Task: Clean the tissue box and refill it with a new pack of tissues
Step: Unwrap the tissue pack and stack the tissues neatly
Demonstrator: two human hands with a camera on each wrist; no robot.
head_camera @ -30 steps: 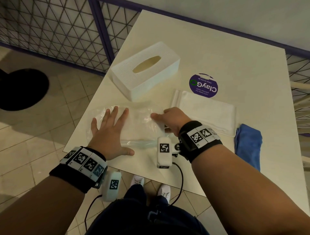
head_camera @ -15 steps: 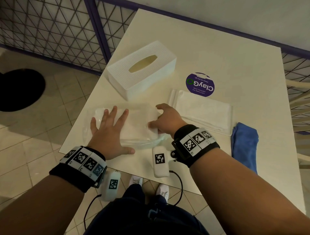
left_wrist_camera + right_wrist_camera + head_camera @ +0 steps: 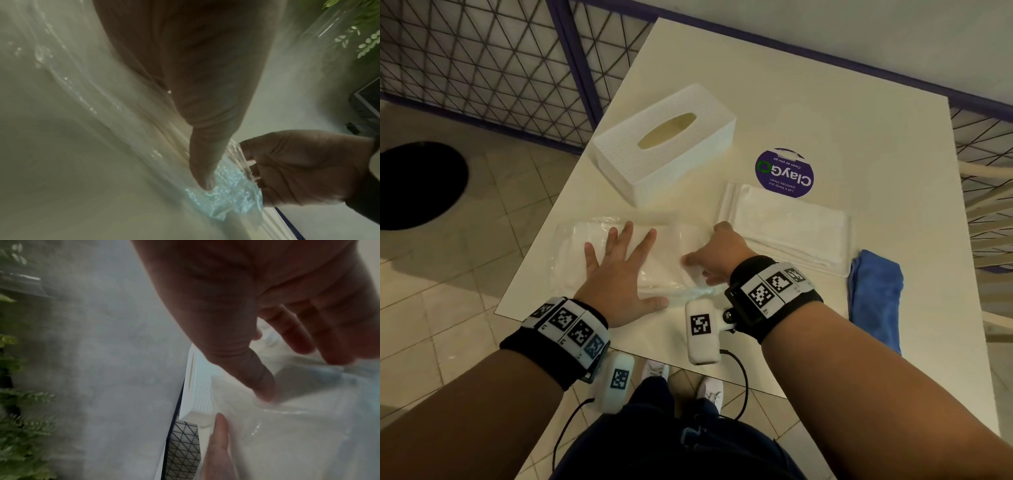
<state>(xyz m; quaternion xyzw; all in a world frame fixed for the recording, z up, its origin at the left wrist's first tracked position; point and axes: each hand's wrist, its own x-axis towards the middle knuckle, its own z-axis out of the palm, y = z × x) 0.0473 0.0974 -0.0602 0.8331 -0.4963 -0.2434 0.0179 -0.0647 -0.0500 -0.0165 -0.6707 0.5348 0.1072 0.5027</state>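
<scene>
A purple round sticker (image 3: 785, 173) lies on the white table (image 3: 825, 113).

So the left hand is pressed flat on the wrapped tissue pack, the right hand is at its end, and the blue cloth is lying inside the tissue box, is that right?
Not quite. The blue cloth is not in the tissue box; the head view shows it lying on the table at the right edge, beside the folded white towel. The rest holds: the left hand lies flat on the wrapped tissue pack, and the right hand is at its end.

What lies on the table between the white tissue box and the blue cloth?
In the head view, a folded white stack lies between the tissue box and the blue cloth; a purple round sticker sits just beyond it.
</scene>
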